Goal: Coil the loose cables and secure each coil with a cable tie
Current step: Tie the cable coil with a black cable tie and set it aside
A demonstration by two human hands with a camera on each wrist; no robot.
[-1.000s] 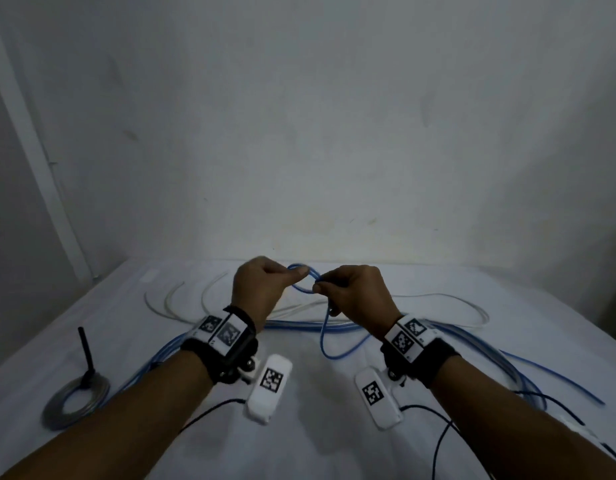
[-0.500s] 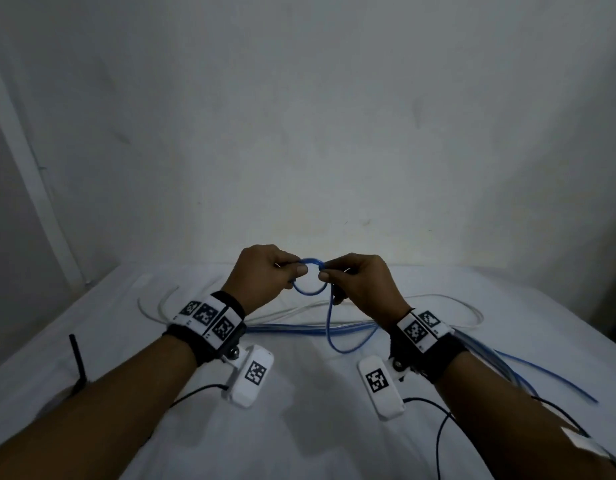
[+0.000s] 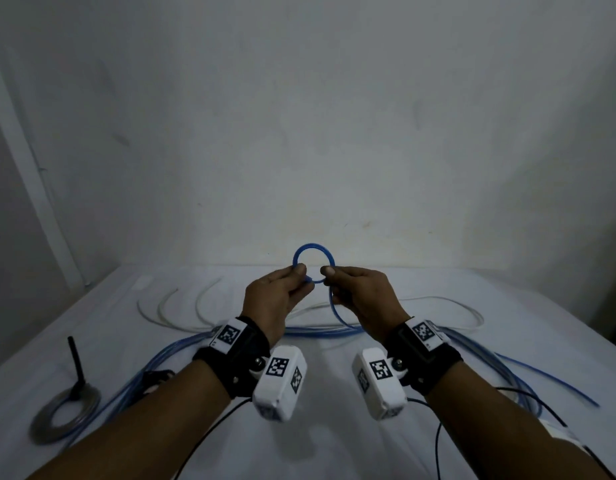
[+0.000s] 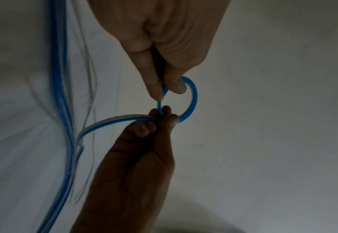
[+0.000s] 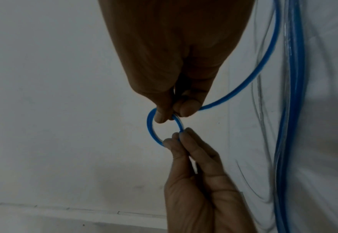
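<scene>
From my seat at the feed, my left hand (image 3: 277, 299) pinches the blue cable (image 3: 313, 262) between thumb and forefinger at about 8 o'clock on the small loop, and my right hand (image 3: 360, 297) pinches it at about 4 o'clock, where the turn crosses itself and the tail drops away. A second ago the loop was a flattened twist sitting low between my knuckles; half a second ago it had rounded out, and now it stands up clear above both hands, an open ring seen nearly face on. The left wrist view shows my left fingertips (image 4: 160, 94) on the near side of the ring and the right hand's grip opposite; the right wrist view agrees. I judge this as the first turn of the coil set, so the work is only beginning: the rest of the blue cable trails from my right hand down to the surface (image 3: 334, 445) and runs off toward 4 o'clock and 8 o'clock. Farther out, white cables (image 3: 182, 311) lie loose at 11 o'clock, and a grey coil (image 3: 62, 415) with a black cable tie (image 3: 76, 365) standing from it sits at 8 o'clock, apparently done.
</scene>
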